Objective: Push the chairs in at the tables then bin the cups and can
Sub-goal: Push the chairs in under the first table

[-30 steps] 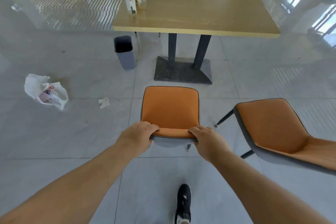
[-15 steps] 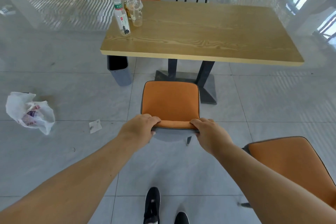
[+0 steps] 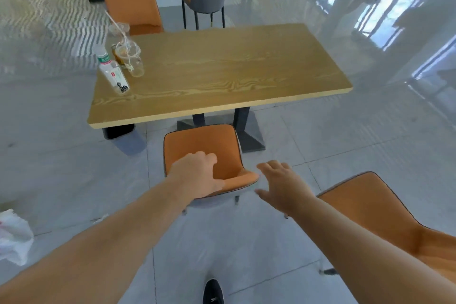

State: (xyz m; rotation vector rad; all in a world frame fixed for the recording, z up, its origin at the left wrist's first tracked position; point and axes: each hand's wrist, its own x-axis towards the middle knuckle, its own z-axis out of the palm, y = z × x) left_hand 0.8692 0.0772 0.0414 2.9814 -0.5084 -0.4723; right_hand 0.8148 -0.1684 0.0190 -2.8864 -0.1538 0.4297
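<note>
Matt wood, glossy tile.
The table (image 3: 222,74) shows wood grain; floor (image 3: 345,146) shines; chair (image 3: 202,146) looks like smooth leatherette; cups (image 3: 133,57) clear plastic.

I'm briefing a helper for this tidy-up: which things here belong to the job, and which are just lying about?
Job:
near orange chair
second orange chair
wooden table
plastic cups
grey bin
left hand on the chair back
right hand, open

Lying about:
water bottle
white plastic bag
</note>
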